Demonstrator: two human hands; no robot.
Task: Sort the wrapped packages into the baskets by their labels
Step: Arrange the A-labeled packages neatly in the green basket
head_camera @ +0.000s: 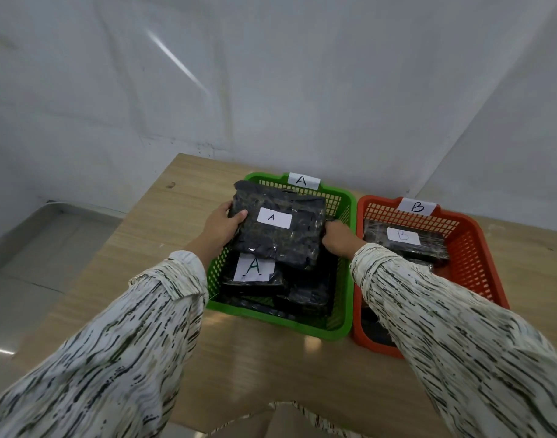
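Observation:
A black wrapped package with a white "A" label [278, 227] is held over the green basket [343, 327], which carries an "A" tag at its back rim. My left hand [222, 227] grips the package's left edge and my right hand [339, 238] grips its right edge. Under it in the green basket lie more black packages, one showing an "A" label [253, 270]. The orange basket [479, 270], tagged "B", stands to the right and holds a black package labelled "B" [403, 240].
Both baskets sit side by side on a light wooden table [163, 216], close to the white wall behind. The table's left edge drops to a grey floor. My patterned sleeves cover part of the orange basket's front.

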